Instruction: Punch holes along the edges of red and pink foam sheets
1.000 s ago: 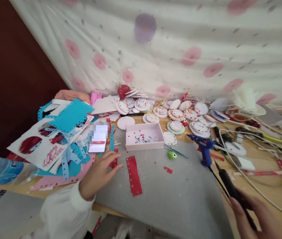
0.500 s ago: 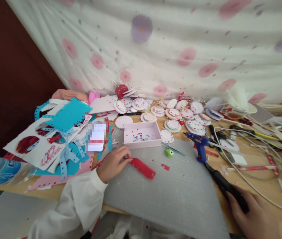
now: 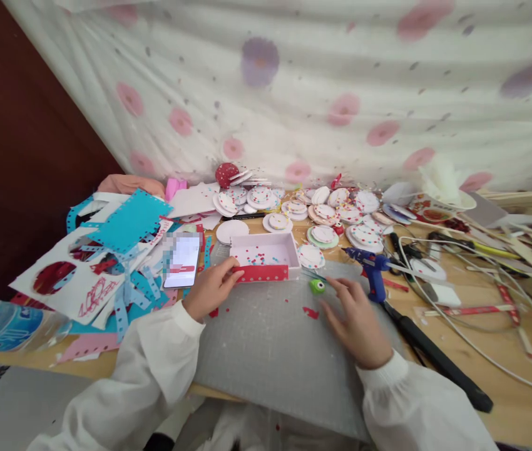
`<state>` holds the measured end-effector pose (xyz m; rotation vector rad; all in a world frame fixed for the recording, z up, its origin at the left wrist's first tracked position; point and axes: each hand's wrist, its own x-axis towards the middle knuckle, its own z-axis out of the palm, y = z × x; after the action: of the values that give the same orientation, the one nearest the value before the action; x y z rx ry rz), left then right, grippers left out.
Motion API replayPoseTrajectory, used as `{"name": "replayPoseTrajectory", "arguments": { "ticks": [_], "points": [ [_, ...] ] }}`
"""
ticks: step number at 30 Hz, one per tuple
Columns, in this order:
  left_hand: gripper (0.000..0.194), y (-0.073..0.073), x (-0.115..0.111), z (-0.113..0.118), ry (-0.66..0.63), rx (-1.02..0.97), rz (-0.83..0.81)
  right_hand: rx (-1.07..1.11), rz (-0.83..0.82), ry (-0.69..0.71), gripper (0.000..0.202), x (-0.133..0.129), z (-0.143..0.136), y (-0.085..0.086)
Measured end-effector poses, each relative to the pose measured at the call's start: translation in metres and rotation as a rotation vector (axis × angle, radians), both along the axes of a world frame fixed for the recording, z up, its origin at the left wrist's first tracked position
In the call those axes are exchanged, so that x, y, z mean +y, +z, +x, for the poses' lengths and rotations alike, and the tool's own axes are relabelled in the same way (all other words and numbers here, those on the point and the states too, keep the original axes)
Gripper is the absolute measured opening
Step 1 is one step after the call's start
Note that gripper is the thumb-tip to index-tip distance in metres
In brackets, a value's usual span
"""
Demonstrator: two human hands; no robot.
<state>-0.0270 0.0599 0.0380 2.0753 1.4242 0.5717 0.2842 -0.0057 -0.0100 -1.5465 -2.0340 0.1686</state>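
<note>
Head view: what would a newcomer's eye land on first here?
Probably the dotted red strip, pinched by the left hand in front of the pale box. Next, the blue glue gun just beyond the right hand, by the right edge of the grey mat. Behind the box, discs, many with coloured dots, crowd together below a flower-patterned sheet.

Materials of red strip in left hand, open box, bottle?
Red strip: probably paper or thin card, fairly matte; thin, straight-cut, dotted along one edge.
Open box: likely cardboard, pale, smooth; thin flat walls, though plastic isn't ruled out.
Bottle: apparently plastic, clear, glossy; see-through body with highlights.
</note>
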Motion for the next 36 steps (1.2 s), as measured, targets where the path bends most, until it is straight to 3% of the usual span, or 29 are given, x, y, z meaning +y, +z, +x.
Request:
{"name": "replayPoseTrajectory", "arguments": {
  "ticks": [5,9,12,15,18,21,24,27,31,36],
  "points": [
    [0.022,0.007,-0.031,-0.023,0.013,0.047,0.048,0.027,-0.058,0.069,0.023,0.017,-0.005,-0.011],
    [0.02,0.01,-0.058,-0.025,-0.098,0.016,-0.029,0.191,-0.112,0.006,0.026,0.008,0.009,0.0],
    [0.017,0.011,-0.068,-0.013,-0.199,0.008,-0.086,0.49,-0.141,-0.003,0.028,0.008,0.016,0.026],
    [0.018,0.018,-0.063,0.001,-0.212,-0.084,-0.237,0.719,-0.206,0.039,0.027,0.02,0.011,0.066],
    [0.02,0.028,-0.039,0.013,-0.119,-0.321,-0.328,0.821,-0.264,0.122,0.028,0.037,-0.005,0.106],
    [0.023,0.032,-0.007,0.024,-0.079,-0.526,-0.339,0.83,-0.445,0.277,0.031,0.053,-0.024,0.124],
    [0.024,0.023,0.015,0.033,-0.02,-0.611,-0.333,0.793,-0.609,0.432,0.031,0.064,-0.036,0.118],
    [0.024,0.006,0.02,0.038,0.003,-0.635,-0.255,0.657,-0.712,0.504,0.032,0.068,-0.042,0.103],
    [0.021,-0.008,0.015,0.038,-0.014,-0.646,-0.139,0.517,-0.809,0.505,0.035,0.066,-0.05,0.09],
    [0.023,-0.014,0.014,0.036,-0.156,-0.626,0.014,0.64,-0.958,0.482,0.034,0.068,-0.059,0.082]
  ]
}}
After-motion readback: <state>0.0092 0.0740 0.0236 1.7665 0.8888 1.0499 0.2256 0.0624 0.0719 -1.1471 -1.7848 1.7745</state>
